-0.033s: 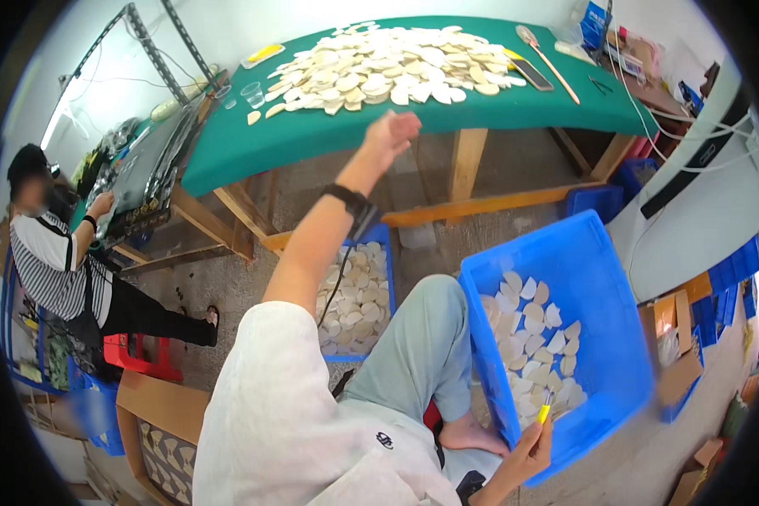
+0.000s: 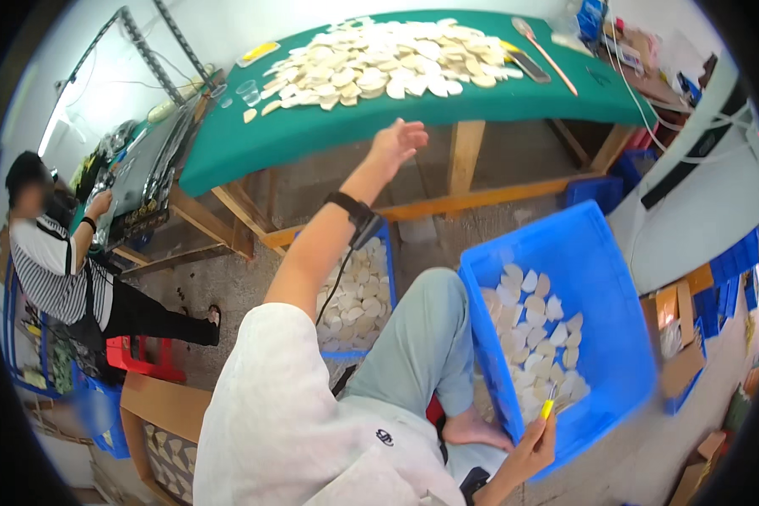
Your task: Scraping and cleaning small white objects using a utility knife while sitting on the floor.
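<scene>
Closest: white shirt (image 2: 308,405), grey-green trousers (image 2: 413,346), 1 knee bent up, bare foot (image 2: 474,428) beside a large blue bin (image 2: 609,312). Low right: right grip (image 2: 531,451) clenched around a yellow-handled tool (image 2: 548,410), metal tip pointing up, at the bin's near end. Tip contact with the bin's contents: can't tell. In the bin: pale half-round pieces (image 2: 535,336), loosely heaped toward the left side. Further out: left grip (image 2: 399,140) released, fingers loosely extended, seen just below the front edge of the green tabletop (image 2: 329,139). On that wrist: black device (image 2: 361,221) with cable. On the floor, past the knee: blue crate (image 2: 391,274), filled with more such pieces. Lower left: cardboard box (image 2: 173,403), pale pieces inside, near a red stool (image 2: 149,360). Far left: 1 co-worker (image 2: 55,266), striped top, dark trousers, 1 hand raised. Far: tabletop again, wide pile (image 2: 388,63) of the same pieces across the middle, 2 loose ones at its left; also clear cup (image 2: 249,93), dark phone (image 2: 530,67), pink-handled brush (image 2: 548,55).
</scene>
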A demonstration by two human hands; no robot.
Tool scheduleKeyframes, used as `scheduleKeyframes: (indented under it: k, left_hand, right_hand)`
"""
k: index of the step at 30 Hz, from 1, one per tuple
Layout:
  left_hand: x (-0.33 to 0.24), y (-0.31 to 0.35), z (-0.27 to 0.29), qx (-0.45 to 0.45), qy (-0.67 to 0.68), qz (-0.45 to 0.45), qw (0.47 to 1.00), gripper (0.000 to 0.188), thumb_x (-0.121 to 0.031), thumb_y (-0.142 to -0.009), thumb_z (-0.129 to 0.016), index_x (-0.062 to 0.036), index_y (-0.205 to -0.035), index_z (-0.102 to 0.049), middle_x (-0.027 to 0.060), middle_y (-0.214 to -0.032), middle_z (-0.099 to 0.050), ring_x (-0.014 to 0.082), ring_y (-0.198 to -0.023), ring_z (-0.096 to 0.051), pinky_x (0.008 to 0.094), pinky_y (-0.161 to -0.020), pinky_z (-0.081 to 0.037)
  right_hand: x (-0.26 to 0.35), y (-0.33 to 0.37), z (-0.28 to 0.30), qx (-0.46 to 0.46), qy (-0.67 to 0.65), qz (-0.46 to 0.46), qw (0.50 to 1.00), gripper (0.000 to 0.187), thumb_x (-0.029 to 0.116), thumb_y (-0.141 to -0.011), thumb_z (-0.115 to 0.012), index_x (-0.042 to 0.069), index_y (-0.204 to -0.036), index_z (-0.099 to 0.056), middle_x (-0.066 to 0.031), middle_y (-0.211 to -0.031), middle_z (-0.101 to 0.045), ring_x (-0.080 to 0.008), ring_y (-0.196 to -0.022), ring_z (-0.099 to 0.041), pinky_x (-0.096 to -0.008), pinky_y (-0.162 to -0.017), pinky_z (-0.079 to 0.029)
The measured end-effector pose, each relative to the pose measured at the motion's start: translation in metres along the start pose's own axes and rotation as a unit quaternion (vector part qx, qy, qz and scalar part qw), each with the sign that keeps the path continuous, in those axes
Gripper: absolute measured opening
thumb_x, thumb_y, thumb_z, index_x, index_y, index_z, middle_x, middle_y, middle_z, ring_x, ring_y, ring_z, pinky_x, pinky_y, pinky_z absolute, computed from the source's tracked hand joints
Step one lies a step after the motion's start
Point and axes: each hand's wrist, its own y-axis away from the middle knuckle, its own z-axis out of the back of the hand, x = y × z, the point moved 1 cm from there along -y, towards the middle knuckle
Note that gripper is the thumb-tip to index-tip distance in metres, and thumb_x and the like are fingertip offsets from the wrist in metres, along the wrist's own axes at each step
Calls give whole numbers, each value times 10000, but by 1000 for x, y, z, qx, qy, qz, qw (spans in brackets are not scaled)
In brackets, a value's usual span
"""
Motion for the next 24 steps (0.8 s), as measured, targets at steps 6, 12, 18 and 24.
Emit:
scheduleKeyframes:
  k: [6, 12, 18, 24]
  left_hand:
    - [80, 77, -60, 100, -111, -2, 989, 453, -83, -882, -412, -41, -1319, -299, 138, -991, -584, 178, -701, -592, 295, -720, -484]
    - [116, 135, -155, 332, -423, -187, 822, 311, -57, -816, -519, -90, -1125, -536, 84, -1067, -537, 199, -903, -553, 295, -766, -450]
    - [164, 172, -185, 521, -558, -219, 607, 263, -244, -857, -508, -106, -1067, -586, 116, -1052, -556, 282, -941, -541, 346, -786, -442]
    - [176, 199, -170, 510, -627, -139, 572, 351, -391, -860, -449, -126, -1024, -610, 97, -892, -626, 273, -862, -590, 375, -709, -466]
  right_hand:
    - [-34, -26, 6, -13, 51, -26, 998, 278, 168, -869, -555, -54, -1031, -592, -181, -867, -638, -223, -712, -583, -311, -645, -450]
    - [-95, -23, 8, -119, 104, -48, 986, 321, 193, -811, -644, -38, -1029, -600, -130, -802, -631, -175, -685, -564, -283, -628, -444]
    - [-130, -24, 14, -59, -11, -169, 984, 296, 180, -794, -657, -51, -969, -600, -36, -655, -510, -82, -593, -421, -231, -526, -351]
    - [-141, -9, 1, -29, -57, -186, 981, 275, 183, -797, -659, -23, -972, -609, -5, -650, -507, -62, -585, -417, -224, -517, -339]
